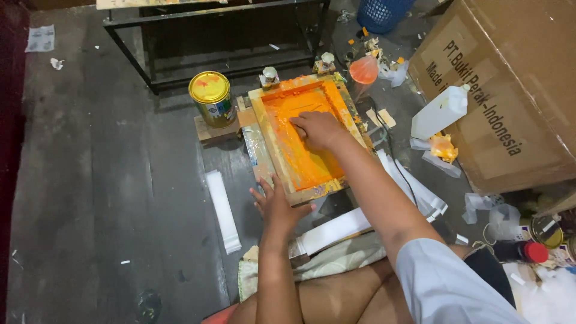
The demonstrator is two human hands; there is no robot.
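The right hand (318, 129) presses down inside the screen-printing frame (303, 135), fingers curled over something hidden in the orange ink — what it grips I cannot tell. The left hand (277, 204) lies flat and spread on the frame's near edge, at six o'clock. At ten o'clock stands a yellow paint can (212, 98); at three o'clock, a white bottle (440, 111) against a cardboard box (510, 84).
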